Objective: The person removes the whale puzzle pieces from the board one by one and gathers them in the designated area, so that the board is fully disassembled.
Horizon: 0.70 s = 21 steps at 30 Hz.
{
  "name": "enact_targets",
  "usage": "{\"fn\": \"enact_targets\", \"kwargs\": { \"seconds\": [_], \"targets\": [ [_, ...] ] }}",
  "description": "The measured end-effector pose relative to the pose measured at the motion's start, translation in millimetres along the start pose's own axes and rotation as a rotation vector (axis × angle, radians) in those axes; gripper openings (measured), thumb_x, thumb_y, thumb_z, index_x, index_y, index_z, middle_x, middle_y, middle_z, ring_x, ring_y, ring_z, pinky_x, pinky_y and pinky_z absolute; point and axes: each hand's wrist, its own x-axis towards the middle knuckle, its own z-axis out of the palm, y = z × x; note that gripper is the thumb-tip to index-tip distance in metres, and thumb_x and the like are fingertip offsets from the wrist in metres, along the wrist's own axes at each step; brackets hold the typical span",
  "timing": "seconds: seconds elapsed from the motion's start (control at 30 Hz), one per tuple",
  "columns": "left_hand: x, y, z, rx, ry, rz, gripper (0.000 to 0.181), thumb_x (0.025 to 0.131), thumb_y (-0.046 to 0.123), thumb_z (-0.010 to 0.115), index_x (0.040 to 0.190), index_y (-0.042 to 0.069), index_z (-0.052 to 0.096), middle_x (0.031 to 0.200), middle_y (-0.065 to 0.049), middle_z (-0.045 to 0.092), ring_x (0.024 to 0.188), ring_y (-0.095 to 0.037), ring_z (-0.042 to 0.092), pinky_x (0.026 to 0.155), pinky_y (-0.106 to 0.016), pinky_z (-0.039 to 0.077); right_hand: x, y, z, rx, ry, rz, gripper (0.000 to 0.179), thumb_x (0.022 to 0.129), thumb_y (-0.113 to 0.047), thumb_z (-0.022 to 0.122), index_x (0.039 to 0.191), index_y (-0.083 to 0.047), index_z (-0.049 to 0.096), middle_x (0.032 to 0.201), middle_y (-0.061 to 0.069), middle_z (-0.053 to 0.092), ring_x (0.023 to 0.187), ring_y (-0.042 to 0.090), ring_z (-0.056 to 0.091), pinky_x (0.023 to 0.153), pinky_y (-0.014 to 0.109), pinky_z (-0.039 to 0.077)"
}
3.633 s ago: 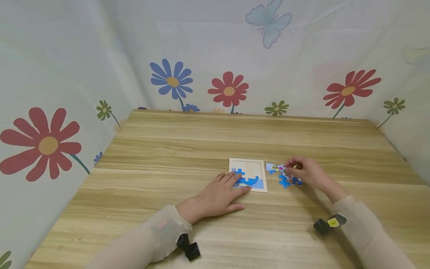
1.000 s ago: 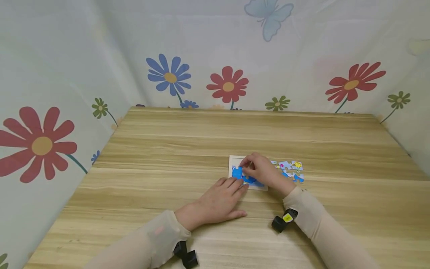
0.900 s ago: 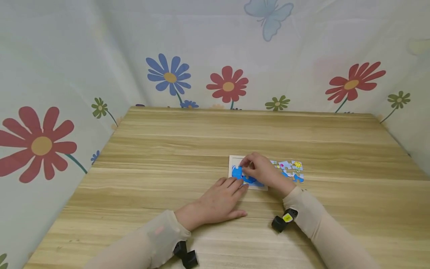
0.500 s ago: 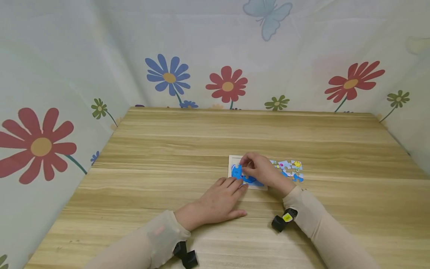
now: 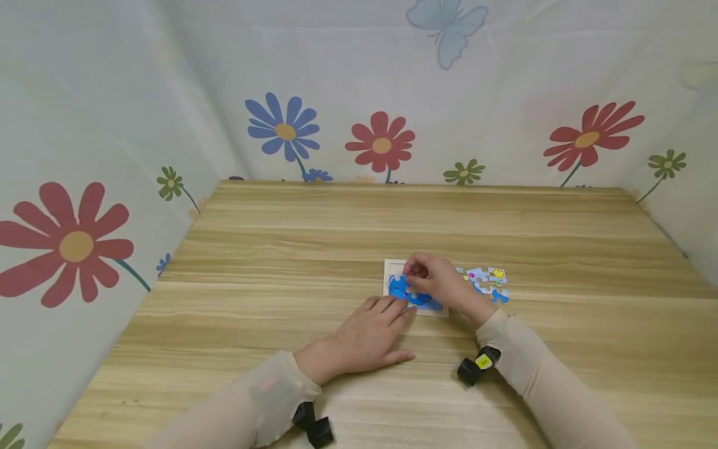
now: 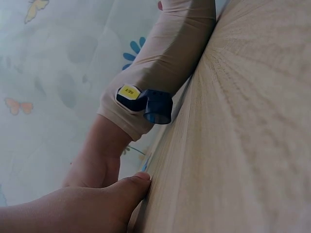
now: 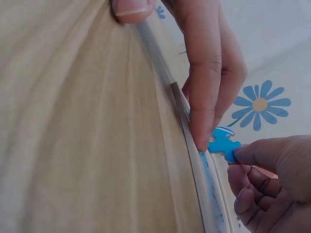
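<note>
A blue jigsaw puzzle piece [image 7: 223, 144] is pinched between the thumb and fingers of my right hand [image 5: 444, 284]. The right wrist view shows it tilted up on edge above the tray. The light wooden puzzle tray [image 5: 395, 262] has blue pieces [image 5: 421, 299] lying in its near part. My left hand [image 5: 359, 337] lies palm down at the tray's near left corner, fingers extended, fingertips over the pieces there. In the right wrist view, a left finger [image 7: 201, 97] reaches down right beside the held piece. My right hand covers the tray's upper right part.
Several loose puzzle pieces [image 5: 479, 275] lie just right of the tray, one with a yellow sun [image 5: 497, 274]. All rest on a wood-grain table [image 5: 314, 231]. Behind it hangs a white curtain [image 5: 336, 62] printed with flowers.
My right hand has gone left from the loose pieces to the tray, carrying the blue piece. Over the last second the piece has tilted slightly in its fingers. The left hand stays almost still.
</note>
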Motion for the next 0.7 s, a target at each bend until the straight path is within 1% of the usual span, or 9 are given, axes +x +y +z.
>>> {"fn": "enact_targets", "kwargs": {
  "seconds": [0.23,0.47,0.7],
  "targets": [
    [-0.1,0.4,-0.6,-0.008,-0.016,-0.008,0.072,0.093,0.065,0.041,0.143,0.013,0.045,0.138,-0.002,0.05,0.129,-0.02,0.046,0.105,-0.037,0.041,0.1,-2.6,-10.8,-0.015,-0.001,0.051,0.009,0.094,-0.01,0.06,0.101,-0.005,0.063,0.093,0.009,0.065,0.082,0.017,0.058,0.072,0.027,0.048],
    [0.4,0.2,0.3,-0.022,-0.027,-0.011,0.072,0.093,0.065,0.041,0.143,0.013,0.044,0.139,-0.002,0.049,0.13,-0.02,0.045,0.106,-0.038,0.041,-1.8,-3.4,-24.6,-0.012,-0.01,0.06,0.011,0.094,-0.01,0.06,0.103,-0.005,0.063,0.095,0.01,0.065,0.084,0.019,0.056,0.074,0.027,0.047],
    [0.3,-0.1,-0.5,-0.04,-0.044,-0.013,0.072,0.094,0.064,0.04,0.144,0.012,0.043,0.141,-0.003,0.048,0.131,-0.021,0.044,0.107,-0.039,0.04,-4.2,-1.7,-35.8,-0.012,-0.02,0.057,0.012,0.094,-0.01,0.059,0.104,-0.003,0.063,0.095,0.01,0.062,0.082,0.018,0.053,0.069,0.024,0.046]
  ]
}}
